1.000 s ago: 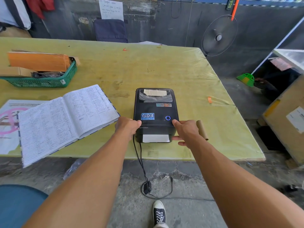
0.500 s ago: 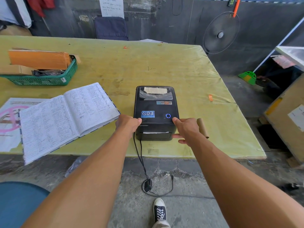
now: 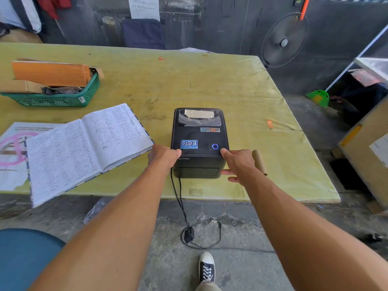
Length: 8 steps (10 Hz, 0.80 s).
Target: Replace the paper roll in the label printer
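Observation:
The black label printer sits near the front edge of the yellow-green table, lid down, with a blue ring light lit on top. A pale roll shows through its rear window. The front slot looks dark, with no paper sticking out. My left hand grips the printer's front left corner, thumb on top. My right hand holds the front right corner, thumb on top and fingers down the side. An empty brown cardboard core lies on the table just right of my right hand.
An open handwritten ledger lies left of the printer, a green basket with envelopes behind it. The printer's cable hangs to an adapter on the floor. A large cardboard box stands at right, a fan behind.
The white label that stuck out of the printer's front slot has drawn back out of sight. Both hands stay on the front corners.

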{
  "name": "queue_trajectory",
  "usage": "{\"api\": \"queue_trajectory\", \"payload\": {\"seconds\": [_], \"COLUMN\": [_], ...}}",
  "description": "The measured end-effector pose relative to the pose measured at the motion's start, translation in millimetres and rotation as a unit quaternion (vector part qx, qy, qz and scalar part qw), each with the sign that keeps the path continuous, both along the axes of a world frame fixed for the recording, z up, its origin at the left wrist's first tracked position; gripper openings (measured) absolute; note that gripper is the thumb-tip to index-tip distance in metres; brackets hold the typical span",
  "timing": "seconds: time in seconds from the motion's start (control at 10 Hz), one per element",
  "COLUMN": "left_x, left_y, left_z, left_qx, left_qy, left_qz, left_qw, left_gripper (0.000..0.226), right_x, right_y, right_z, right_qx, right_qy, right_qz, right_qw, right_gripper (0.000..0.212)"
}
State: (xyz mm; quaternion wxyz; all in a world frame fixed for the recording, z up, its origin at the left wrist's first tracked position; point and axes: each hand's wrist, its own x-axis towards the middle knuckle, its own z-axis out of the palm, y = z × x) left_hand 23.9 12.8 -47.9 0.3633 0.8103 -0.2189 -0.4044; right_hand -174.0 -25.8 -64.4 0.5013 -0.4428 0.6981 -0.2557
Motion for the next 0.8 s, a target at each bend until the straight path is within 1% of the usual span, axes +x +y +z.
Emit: {"api": "queue_trajectory", "payload": {"seconds": [0.1, 0.2, 0.4, 0.5, 0.6, 0.7, 0.8], "left_x": [1.4, 2.0, -2.3, -6.7, -10.8, -13.0, -11.3], "left_y": [-2.3, -3.6, -5.1, 0.0, 9.8, 11.3, 16.1], "left_z": [-1.5, -0.7, 6.3, 9.7, 4.8, 3.0, -3.0], "left_qx": [0.004, 0.016, 0.027, 0.029, 0.016, 0.009, 0.025], "left_qy": [0.002, 0.003, 0.024, 0.03, -0.017, -0.058, -0.077], "left_qz": [-0.004, -0.007, 0.01, 0.011, -0.008, -0.022, -0.066], "left_qw": [1.0, 1.0, 0.999, 0.999, 1.0, 0.998, 0.995], "left_gripper": [0.054, 0.056, 0.051, 0.051, 0.044, 0.033, 0.018], "right_x": [-2.7, -4.4, -3.0, -3.7, -7.5, -11.1, -19.0], "right_y": [-2.9, -5.7, -9.4, -3.6, 2.2, 0.3, -0.1], "right_z": [-1.7, -1.1, 3.9, 6.4, 8.0, 3.4, 6.1], "right_qx": [0.001, 0.005, 0.002, -0.002, -0.015, -0.031, -0.029], "right_qy": [-0.005, 0.004, 0.042, 0.057, 0.075, 0.105, 0.134], "right_qz": [0.001, 0.005, 0.027, 0.058, 0.095, 0.131, 0.157], "right_qw": [1.0, 1.0, 0.999, 0.997, 0.993, 0.985, 0.978], "right_gripper": [0.021, 0.026, 0.028, 0.03, 0.036, 0.039, 0.038]}}
